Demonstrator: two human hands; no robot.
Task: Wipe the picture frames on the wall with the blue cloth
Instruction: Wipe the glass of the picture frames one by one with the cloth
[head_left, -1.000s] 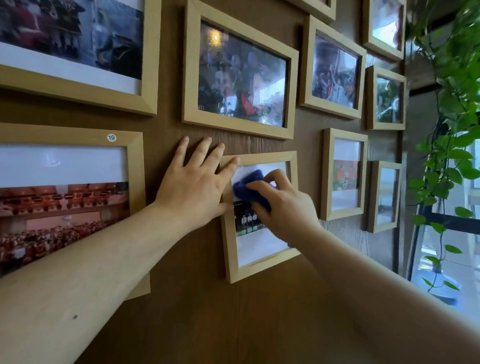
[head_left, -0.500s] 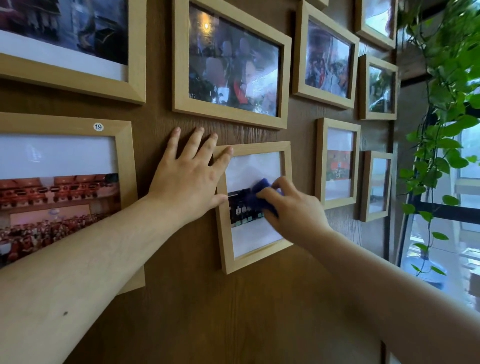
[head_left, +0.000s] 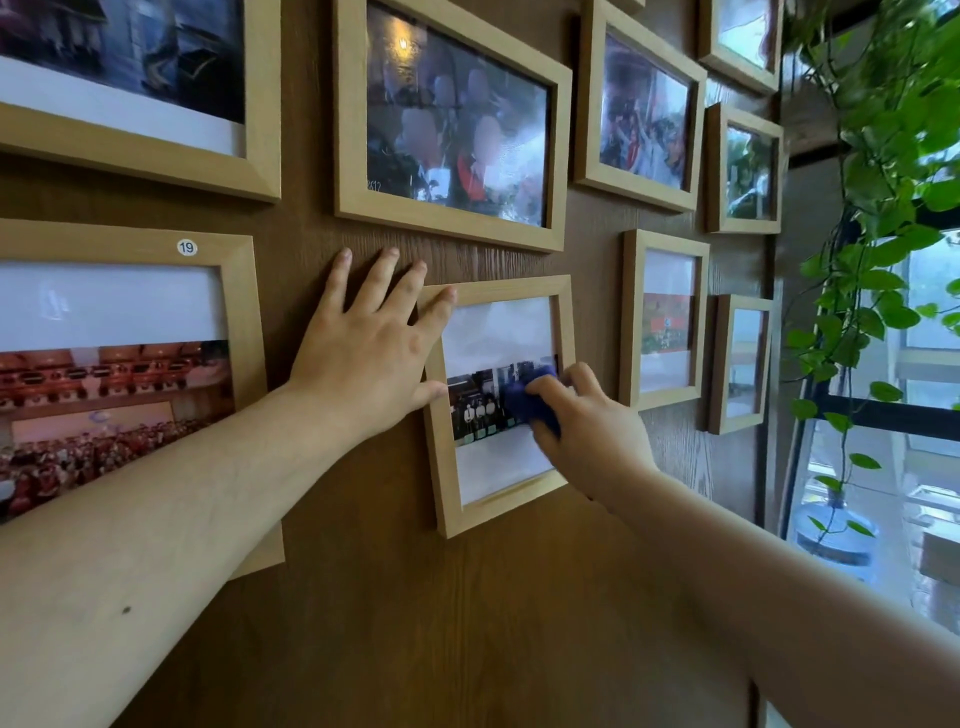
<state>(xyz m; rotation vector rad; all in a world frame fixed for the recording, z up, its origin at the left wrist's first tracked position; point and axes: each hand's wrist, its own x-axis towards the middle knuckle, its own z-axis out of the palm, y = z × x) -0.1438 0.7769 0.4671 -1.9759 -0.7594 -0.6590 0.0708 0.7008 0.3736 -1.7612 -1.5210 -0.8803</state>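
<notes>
A small upright wooden picture frame (head_left: 445, 483) hangs tilted on the brown wood wall, at the centre of the view. My right hand (head_left: 589, 431) presses a bunched blue cloth (head_left: 530, 397) against the right side of its glass, over the photo strip. My left hand (head_left: 371, 353) lies flat on the wall with fingers spread, its forefinger and thumb touching the frame's left edge. Most of the cloth is hidden under my right fingers.
Several other light wooden frames surround it: a large frame numbered 19 (head_left: 236, 332) at left, a wide frame (head_left: 447, 223) above, smaller frames (head_left: 631, 322) to the right. A green trailing plant (head_left: 878, 218) hangs by the window at right, with a water bottle (head_left: 831, 535) below.
My right hand has slid the blue cloth down and to the right across the glass, from the upper left of the pane to its right middle. My left hand has stayed in place.
</notes>
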